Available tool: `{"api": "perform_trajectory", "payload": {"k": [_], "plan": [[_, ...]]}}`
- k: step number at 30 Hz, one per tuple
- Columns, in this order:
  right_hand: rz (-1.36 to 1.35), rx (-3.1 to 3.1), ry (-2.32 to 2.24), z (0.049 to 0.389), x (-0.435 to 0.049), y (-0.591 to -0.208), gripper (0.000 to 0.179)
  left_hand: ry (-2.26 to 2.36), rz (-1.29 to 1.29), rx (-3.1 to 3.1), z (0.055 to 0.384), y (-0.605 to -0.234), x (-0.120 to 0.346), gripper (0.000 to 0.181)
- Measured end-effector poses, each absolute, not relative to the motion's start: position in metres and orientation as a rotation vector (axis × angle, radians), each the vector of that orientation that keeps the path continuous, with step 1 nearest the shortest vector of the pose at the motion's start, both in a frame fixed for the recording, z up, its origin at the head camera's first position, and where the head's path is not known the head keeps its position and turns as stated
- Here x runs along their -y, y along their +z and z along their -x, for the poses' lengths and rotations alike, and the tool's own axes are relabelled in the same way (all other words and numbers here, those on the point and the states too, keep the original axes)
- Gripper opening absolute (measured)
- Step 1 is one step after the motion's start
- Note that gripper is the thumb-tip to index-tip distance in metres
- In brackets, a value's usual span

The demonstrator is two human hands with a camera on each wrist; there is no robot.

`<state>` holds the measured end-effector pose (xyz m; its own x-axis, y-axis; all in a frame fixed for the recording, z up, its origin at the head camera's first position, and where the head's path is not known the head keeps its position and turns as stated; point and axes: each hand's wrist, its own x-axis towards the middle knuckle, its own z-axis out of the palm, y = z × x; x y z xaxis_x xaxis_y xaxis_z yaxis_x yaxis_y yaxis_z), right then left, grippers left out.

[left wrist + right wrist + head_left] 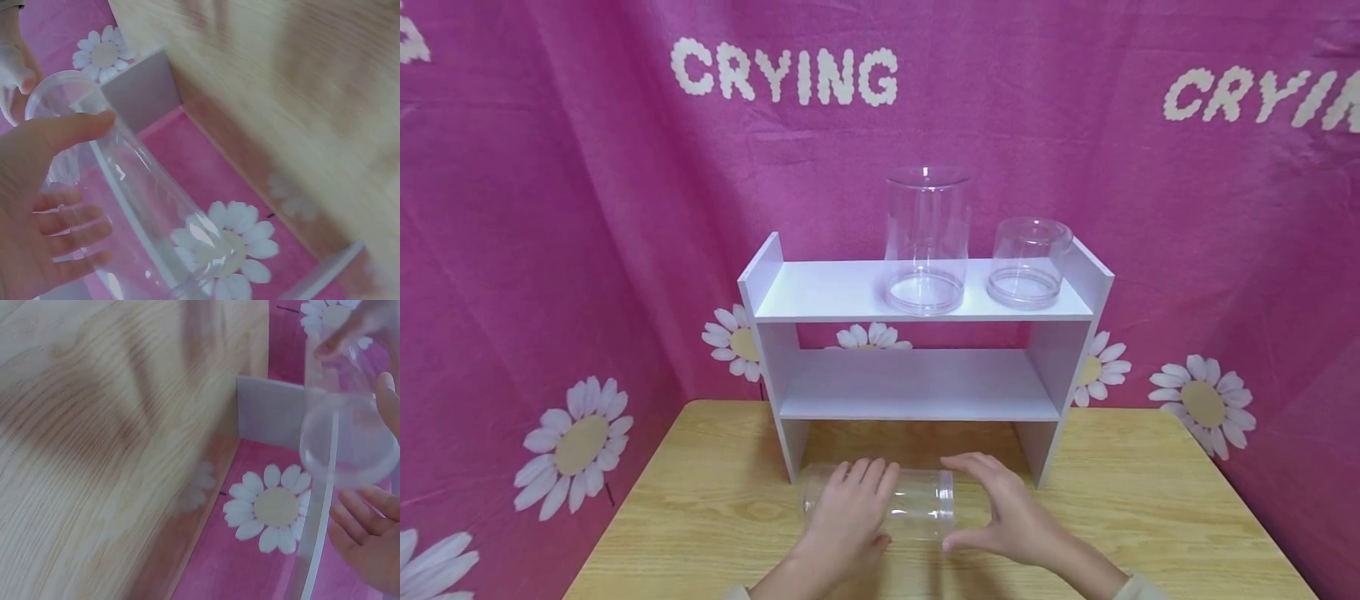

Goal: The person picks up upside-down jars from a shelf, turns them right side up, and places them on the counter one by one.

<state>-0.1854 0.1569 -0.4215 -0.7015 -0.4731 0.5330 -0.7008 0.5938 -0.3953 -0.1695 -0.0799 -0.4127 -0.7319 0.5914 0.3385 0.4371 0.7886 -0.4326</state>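
Observation:
A clear cylindrical jar (913,504) is held on its side above the table, in front of the shelf unit. My left hand (853,517) grips it around the body, thumb on the near side and fingers over the far side. In the left wrist view, the thumb and fingers lie along the see-through wall of the jar (156,194). My right hand (1011,512) is spread at the jar's ringed right end, fingertips and thumb right by the rim. The right wrist view shows the round end of the jar (347,472) facing that hand's parted fingers (365,528).
A white two-tier shelf unit (917,383) stands on the wooden table (1150,500) behind the hands. On its top board are a tall clear jar (927,225) and a shorter clear jar (1030,258). A pink flowered cloth (625,167) hangs around the table.

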Motion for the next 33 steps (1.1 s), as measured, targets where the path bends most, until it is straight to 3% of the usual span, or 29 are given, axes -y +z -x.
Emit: {"api": "perform_trajectory", "payload": {"k": [10, 21, 33], "plan": [[-0.807, 2.426, 0.810, 0.193, -0.197, -0.421, 0.064, -0.075, 0.733, 2.493, 0.173, -0.441, 0.112, 0.084], [-0.509, 2.455, 0.866, 0.205, -0.241, -0.404, 0.043, -0.961, 0.354, 2.685, 0.171, -0.468, 0.138, 0.082], [-0.390, 2.326, 0.992, 0.222, -0.274, -0.393, 0.032, -1.535, 0.187, 2.556, 0.172, -0.488, 0.157, 0.082]]}}
